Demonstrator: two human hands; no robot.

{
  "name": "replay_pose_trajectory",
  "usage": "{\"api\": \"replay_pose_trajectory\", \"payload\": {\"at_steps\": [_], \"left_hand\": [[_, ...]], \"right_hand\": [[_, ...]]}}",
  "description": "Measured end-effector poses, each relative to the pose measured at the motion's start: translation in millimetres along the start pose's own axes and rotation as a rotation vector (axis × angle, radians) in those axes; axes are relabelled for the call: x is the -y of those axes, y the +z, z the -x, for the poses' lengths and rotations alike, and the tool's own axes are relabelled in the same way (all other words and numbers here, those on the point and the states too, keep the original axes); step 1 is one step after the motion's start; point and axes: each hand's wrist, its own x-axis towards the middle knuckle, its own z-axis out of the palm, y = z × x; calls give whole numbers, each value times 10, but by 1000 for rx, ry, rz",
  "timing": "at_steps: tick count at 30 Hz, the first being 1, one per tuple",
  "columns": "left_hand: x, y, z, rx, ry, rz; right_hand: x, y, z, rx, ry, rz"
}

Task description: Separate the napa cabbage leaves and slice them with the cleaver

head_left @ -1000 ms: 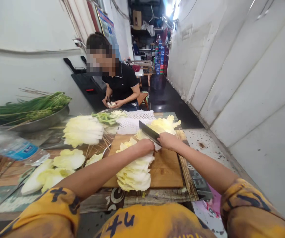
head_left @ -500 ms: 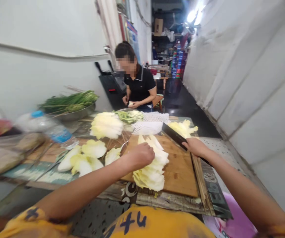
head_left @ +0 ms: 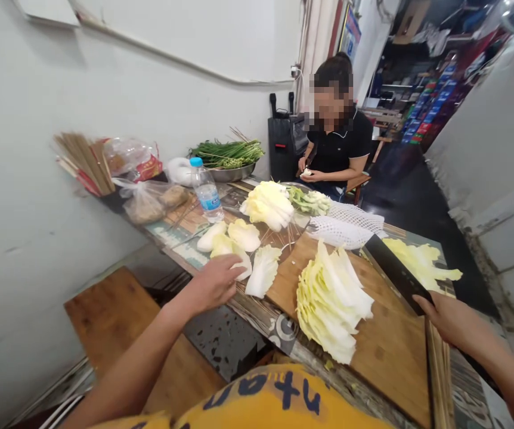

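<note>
My right hand (head_left: 445,316) grips a cleaver (head_left: 393,268), its dark blade slanting up to the left over the far right part of the wooden cutting board (head_left: 391,363). A fanned pile of napa cabbage leaves (head_left: 335,301) lies on the board. My left hand (head_left: 210,285) is off the board to the left, fingers partly stretched and apart, at the near edge of several loose cabbage leaves (head_left: 243,235). Whether the fingertips touch a leaf I cannot tell. A single cabbage leaf (head_left: 263,271) lies between that hand and the board.
Behind are another cabbage pile (head_left: 268,202), a water bottle (head_left: 207,193), a metal bowl of greens (head_left: 232,173) and white foam netting (head_left: 349,223). More leaves (head_left: 422,262) lie beyond the cleaver. Skewers (head_left: 440,381) line the board's right side. A person (head_left: 340,143) sits across, hands at work.
My left hand has moved from the leaf pile on the board leftward to the loose leaves. The view has turned left. The cleaver stays in my right hand.
</note>
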Motion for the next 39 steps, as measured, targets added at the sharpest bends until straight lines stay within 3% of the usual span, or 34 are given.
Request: {"api": "replay_pose_trajectory", "payload": {"at_steps": [4, 8, 12, 17, 19, 22, 24, 26, 28, 29, 33, 36, 39], "left_hand": [[-26, 245, 195, -20, -145, -16], [-122, 380, 44, -61, -262, -102], [-182, 375, -151, -91, -172, -228], [-202, 185, -216, -246, -149, -256], [-200, 23, -272, -394, -186, -250], [-278, -242, -527, -713, -176, -206], [-449, -368, -823, -783, -87, -171], [-735, -410, -1184, -657, 74, -134], [-1104, -349, -1559, -396, 266, -105], [-1301, -280, -1734, -256, 364, -100], [-1964, 184, -2214, -47, 645, -30], [-2177, 511, -2312, 65, 701, 20], [-2138, 625, -2318, 140, 705, 95]], "right_hand": [[25, 23, 29, 67, -52, 28], [37, 22, 40, 71, -69, 65], [64, -6, 66, 88, -63, 82], [121, -79, 127, 62, -39, 36], [144, -115, 151, 62, -30, -19], [169, -155, 185, 63, -5, -66], [177, -169, 214, 56, 17, -96], [180, -182, 257, 36, 50, -129], [178, -205, 311, 9, 93, -160], [175, -224, 342, -6, 115, -174], [152, -347, 462, -59, 177, -207], [152, -444, 536, -68, 176, -211], [196, -479, 587, -44, 136, -211]]}}
